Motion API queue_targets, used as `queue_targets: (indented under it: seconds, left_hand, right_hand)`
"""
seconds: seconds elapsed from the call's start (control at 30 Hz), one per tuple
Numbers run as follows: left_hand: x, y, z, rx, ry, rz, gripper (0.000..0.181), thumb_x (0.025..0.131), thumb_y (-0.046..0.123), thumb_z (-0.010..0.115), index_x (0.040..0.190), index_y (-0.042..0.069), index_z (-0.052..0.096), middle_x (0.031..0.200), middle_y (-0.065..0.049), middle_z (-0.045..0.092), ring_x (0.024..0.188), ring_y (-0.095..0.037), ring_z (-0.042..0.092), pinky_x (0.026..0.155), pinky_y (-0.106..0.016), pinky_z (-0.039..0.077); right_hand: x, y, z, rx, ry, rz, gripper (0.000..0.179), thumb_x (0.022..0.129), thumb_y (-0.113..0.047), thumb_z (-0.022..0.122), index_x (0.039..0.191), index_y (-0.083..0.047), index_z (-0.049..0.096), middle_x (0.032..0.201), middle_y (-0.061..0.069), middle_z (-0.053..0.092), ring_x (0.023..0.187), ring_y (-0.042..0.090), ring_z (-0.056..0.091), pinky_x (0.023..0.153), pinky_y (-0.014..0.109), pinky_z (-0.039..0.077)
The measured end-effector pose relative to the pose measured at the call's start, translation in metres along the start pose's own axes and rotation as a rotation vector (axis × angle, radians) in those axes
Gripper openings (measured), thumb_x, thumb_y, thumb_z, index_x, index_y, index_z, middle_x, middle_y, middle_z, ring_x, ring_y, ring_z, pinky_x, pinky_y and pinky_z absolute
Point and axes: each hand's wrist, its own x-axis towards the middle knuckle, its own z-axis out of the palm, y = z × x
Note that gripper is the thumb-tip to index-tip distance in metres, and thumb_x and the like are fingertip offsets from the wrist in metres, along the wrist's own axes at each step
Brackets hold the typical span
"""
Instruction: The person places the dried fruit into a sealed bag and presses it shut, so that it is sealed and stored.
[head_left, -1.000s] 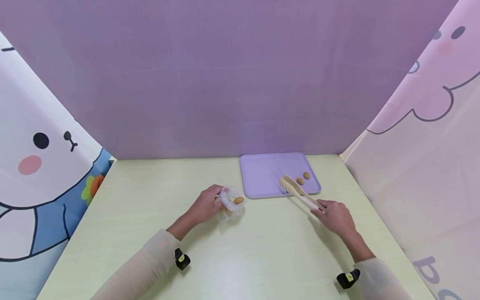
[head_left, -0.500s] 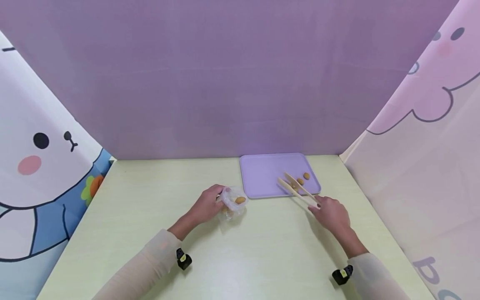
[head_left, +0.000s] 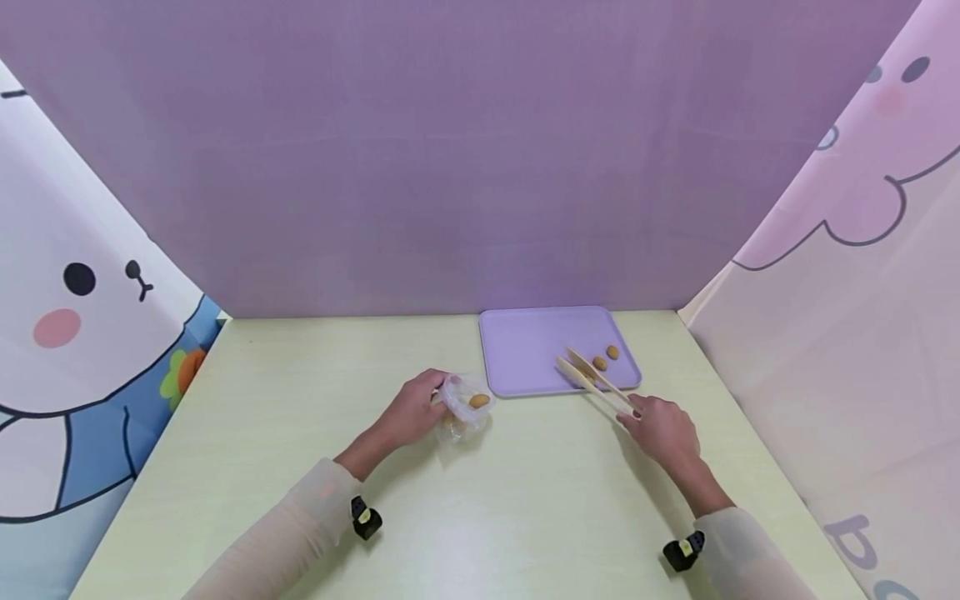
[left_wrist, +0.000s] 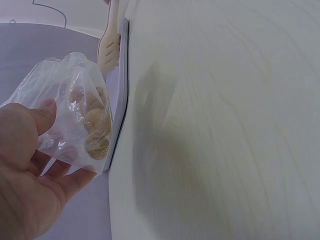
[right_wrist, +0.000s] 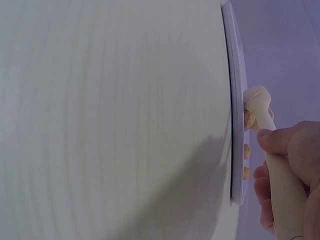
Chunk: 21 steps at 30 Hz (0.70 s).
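Note:
My left hand (head_left: 411,408) grips a clear plastic bag (left_wrist: 55,95) by its side, fingers below and thumb over it. Inside are several round tan walnuts (left_wrist: 95,122), and one walnut (head_left: 479,401) shows at the bag's mouth. With my right hand (head_left: 663,429) I hold cream-coloured slotted tongs (head_left: 577,377), thumb along one arm. Their tips reach over the front right part of the purple tray (head_left: 525,333), one on each side of a walnut (right_wrist: 249,119). Two more walnuts (head_left: 600,363) lie on the tray just beyond the tongs.
The tray sits at the back of a pale wood-grain table (head_left: 337,358), against a purple backdrop (head_left: 450,167). Printed cartoon cloths (head_left: 67,375) hang at both sides. The bag is left of the tray's front corner.
The tongs have shifted slightly left and turned, their arms now spread around a walnut on the tray. My left hand and the bag have barely moved.

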Motion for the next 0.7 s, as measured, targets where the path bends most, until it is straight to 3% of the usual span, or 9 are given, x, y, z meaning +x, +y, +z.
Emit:
queue_targets:
  seconds: [0.2,0.43,0.7]
  left_hand:
    - [0.0007,-0.0013,0.001,0.015,0.001,0.008,0.036,0.094,0.003,0.068,0.129,0.001,0.062,0.128,-0.013,0.065,0.122,-0.027,0.062,0.101,-0.044,0.056]
    - [0.0008,-0.0031,0.0011,0.006,-0.004,0.004,0.036,0.094,0.003,0.067,0.13,0.001,0.061,0.128,-0.012,0.064,0.123,-0.027,0.062,0.102,-0.044,0.056]
    - [0.0008,-0.0043,0.0015,0.002,-0.003,0.015,0.035,0.093,0.0,0.065,0.128,0.001,0.063,0.126,-0.013,0.065,0.119,-0.026,0.063,0.099,-0.042,0.057]
  right_hand:
    - [0.0001,-0.0005,0.0001,0.016,0.021,-0.012,0.04,0.09,-0.033,0.073,0.123,-0.01,0.071,0.087,0.007,0.076,0.074,0.035,0.069,0.052,0.044,0.049]
    - [0.0011,-0.0029,-0.0014,0.11,0.018,0.026,0.049,0.09,-0.036,0.073,0.131,-0.008,0.069,0.082,0.015,0.073,0.07,0.032,0.064,0.051,0.039,0.045]
    - [0.0026,-0.0057,-0.0019,0.146,0.029,0.016,0.047,0.091,-0.035,0.073,0.129,-0.007,0.07,0.075,0.013,0.071,0.067,0.028,0.058,0.051,0.038,0.043]
